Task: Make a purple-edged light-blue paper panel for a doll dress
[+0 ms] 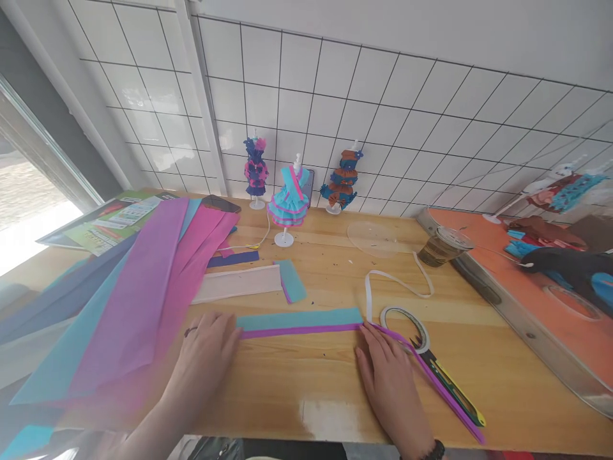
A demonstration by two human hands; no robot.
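Observation:
A turquoise paper strip (299, 319) with a purple lower edge (306, 331) lies straight across the wooden table. My left hand (211, 342) rests on its left end, fingers laid flat and slightly bent. At the right end, my right hand (385, 364) presses down with fingers stretched out. A long purple strip (447, 396) runs out from under the right hand toward the table's front edge. Beside that hand are a roll of tape (412, 318) and a yellow and black cutter knife (454, 386). What lies beneath the fingertips is hidden.
Purple, pink and blue paper sheets (129, 300) cover the left side. Small dress stands (288, 198) line the wall. Behind the strip lie a pale paper piece (239, 283) and a turquoise piece (292, 281). A lidded cup (443, 246) stands near an orange-topped case (541, 281).

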